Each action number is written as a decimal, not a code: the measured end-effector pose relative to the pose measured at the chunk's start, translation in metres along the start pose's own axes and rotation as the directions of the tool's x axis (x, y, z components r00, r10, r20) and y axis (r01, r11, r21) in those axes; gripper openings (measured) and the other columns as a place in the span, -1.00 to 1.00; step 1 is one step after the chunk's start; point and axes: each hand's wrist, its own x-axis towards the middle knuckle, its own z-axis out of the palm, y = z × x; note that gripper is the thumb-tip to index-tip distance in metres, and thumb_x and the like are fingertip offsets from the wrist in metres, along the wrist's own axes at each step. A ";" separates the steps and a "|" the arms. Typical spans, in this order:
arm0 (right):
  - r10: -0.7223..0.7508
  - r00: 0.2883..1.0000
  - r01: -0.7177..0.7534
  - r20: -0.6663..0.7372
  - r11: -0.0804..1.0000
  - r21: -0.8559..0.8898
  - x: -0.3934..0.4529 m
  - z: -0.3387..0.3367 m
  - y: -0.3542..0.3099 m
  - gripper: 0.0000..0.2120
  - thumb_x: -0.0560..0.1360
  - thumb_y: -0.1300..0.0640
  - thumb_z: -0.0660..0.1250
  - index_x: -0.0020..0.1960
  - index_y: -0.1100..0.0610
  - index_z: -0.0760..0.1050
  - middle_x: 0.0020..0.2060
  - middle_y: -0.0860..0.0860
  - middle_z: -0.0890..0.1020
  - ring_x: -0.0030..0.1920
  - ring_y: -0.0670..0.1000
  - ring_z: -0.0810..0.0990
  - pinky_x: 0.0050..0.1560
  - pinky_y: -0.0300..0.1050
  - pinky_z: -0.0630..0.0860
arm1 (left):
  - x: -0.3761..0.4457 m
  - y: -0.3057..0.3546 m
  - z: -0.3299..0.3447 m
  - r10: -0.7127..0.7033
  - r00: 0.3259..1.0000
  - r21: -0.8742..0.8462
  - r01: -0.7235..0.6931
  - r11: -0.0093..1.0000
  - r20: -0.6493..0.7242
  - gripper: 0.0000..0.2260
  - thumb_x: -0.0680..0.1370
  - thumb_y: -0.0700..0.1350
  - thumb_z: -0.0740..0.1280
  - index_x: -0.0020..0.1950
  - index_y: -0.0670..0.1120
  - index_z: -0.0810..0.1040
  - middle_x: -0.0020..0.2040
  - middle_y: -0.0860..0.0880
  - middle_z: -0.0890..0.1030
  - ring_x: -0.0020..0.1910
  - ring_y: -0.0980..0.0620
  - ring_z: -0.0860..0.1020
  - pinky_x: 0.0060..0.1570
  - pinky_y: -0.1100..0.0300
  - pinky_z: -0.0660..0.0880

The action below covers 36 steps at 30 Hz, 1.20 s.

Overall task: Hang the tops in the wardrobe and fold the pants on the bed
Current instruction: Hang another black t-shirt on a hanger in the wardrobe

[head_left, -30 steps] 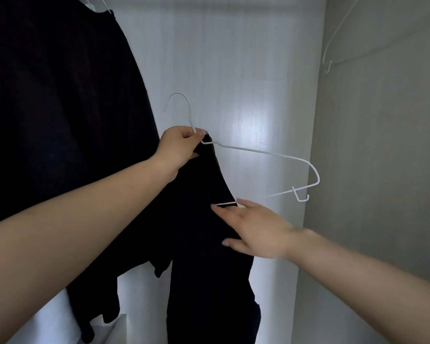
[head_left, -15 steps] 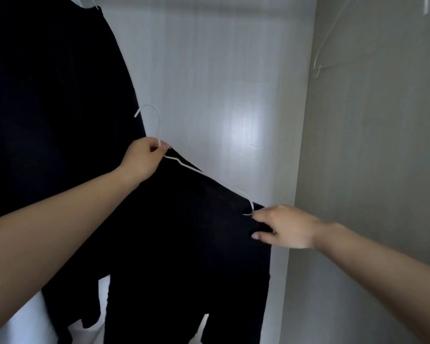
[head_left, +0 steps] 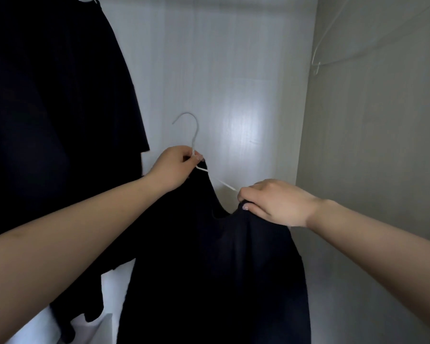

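1. Head view: your left hand (head_left: 175, 167) pinched the white hanger (head_left: 193, 142) just below its hook; the hanger's long axis ran down-right from there.
2. Your right hand (head_left: 276, 202) gripped the black top (head_left: 209, 269) at the collar, on the hanger's right arm, nearer that shoulder than your left.
3. I judged the hook pointed up, ready for hanging.
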 end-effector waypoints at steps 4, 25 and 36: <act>0.016 0.996 -0.012 -0.086 0.999 0.050 -0.002 0.001 -0.003 -0.68 0.61 -0.01 0.01 0.15 0.10 0.45 -0.09 0.01 0.63 -0.15 0.08 0.57 -0.17 -0.13 0.45 | 0.000 0.012 0.008 0.060 0.996 -0.050 -0.058 0.997 0.058 -0.83 0.61 -0.10 0.24 -0.17 0.06 0.52 -0.18 0.13 0.56 -0.17 0.12 0.55 -0.09 0.20 0.56; 0.423 0.906 -0.388 0.015 0.817 0.427 -0.021 -0.010 0.025 -0.74 0.42 0.24 0.34 -0.20 -0.07 0.33 0.01 -0.02 0.49 -0.06 0.00 0.50 -0.14 -0.27 0.40 | -0.011 -0.057 -0.038 -0.069 0.981 0.319 0.125 0.939 -0.182 -0.70 0.48 0.21 0.33 -0.14 -0.02 0.60 -0.19 0.07 0.59 -0.17 0.08 0.54 -0.14 0.05 0.52; 0.056 0.939 -0.302 0.339 -0.335 0.892 -0.009 -0.045 0.000 -0.57 0.23 0.28 0.54 0.09 0.09 0.64 0.06 0.09 0.66 -0.01 0.06 0.68 -0.06 -0.09 0.61 | 0.011 -0.047 -0.042 -0.120 0.986 0.026 0.124 0.992 -0.115 -0.80 0.54 -0.04 0.36 0.09 -0.10 0.65 0.02 0.02 0.64 0.06 0.07 0.56 0.06 0.23 0.41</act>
